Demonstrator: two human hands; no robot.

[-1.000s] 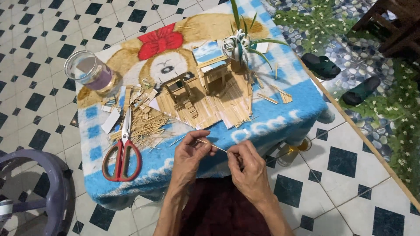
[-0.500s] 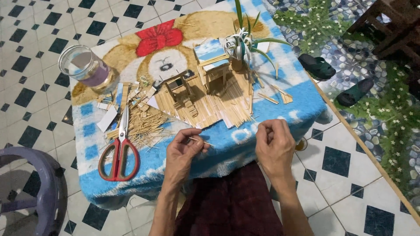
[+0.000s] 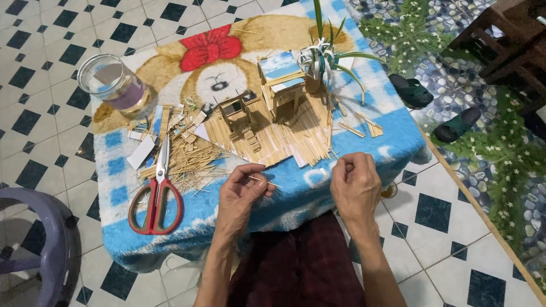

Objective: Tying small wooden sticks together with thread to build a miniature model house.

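Left hand (image 3: 242, 190) pinches thin stick (image 3: 263, 181) between thumb and fingers; right hand (image 3: 355, 185) at 3 o'clock, fingers curled, holding nothing visible. Blue towel (image 3: 352, 150) beneath both. Stick model house (image 3: 267, 116) at 12 o'clock. Red scissors (image 3: 156, 193) at 9 o'clock. Stick above towel's near edge.

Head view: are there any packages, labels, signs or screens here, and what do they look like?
Glass jar: far left corner of the table, clear and round, with a purple label band around it.
No other packages, signs or screens show.
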